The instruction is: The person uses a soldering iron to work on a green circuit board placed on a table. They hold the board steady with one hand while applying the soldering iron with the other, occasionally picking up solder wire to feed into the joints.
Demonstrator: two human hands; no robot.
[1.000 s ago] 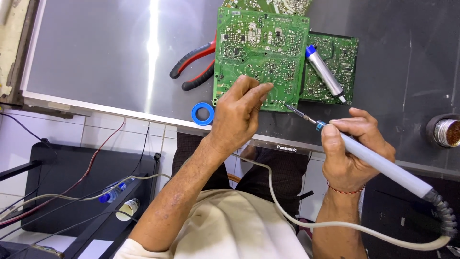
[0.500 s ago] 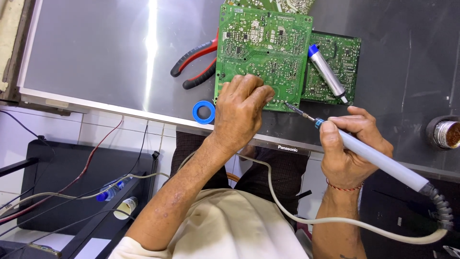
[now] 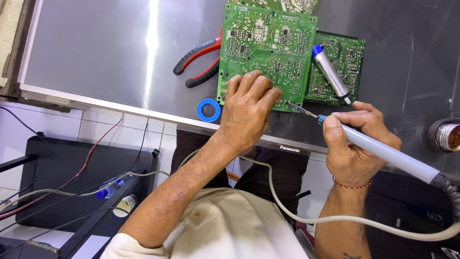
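Observation:
A large green circuit board (image 3: 268, 43) lies solder side up on a flat dark panel (image 3: 105, 52). My left hand (image 3: 249, 108) rests on the board's near edge, fingers curled down against it. My right hand (image 3: 357, 141) grips a white-handled soldering iron (image 3: 383, 153) like a pen; its tip (image 3: 290, 103) touches the board's near right corner, just beside my left fingertips. The iron's pale cord (image 3: 297, 211) loops back across my lap.
A second green board (image 3: 342, 67) lies to the right, with a blue-capped metal desoldering pump (image 3: 330, 74) on it. Red-and-black pliers (image 3: 199, 62) lie left of the board. A blue solder-wire roll (image 3: 209, 110) sits near the panel edge. A round tin of brass wool (image 3: 448, 135) stands far right.
The iron's tip has moved slightly left, onto the board's near right corner. My left hand has stayed on the board's edge.

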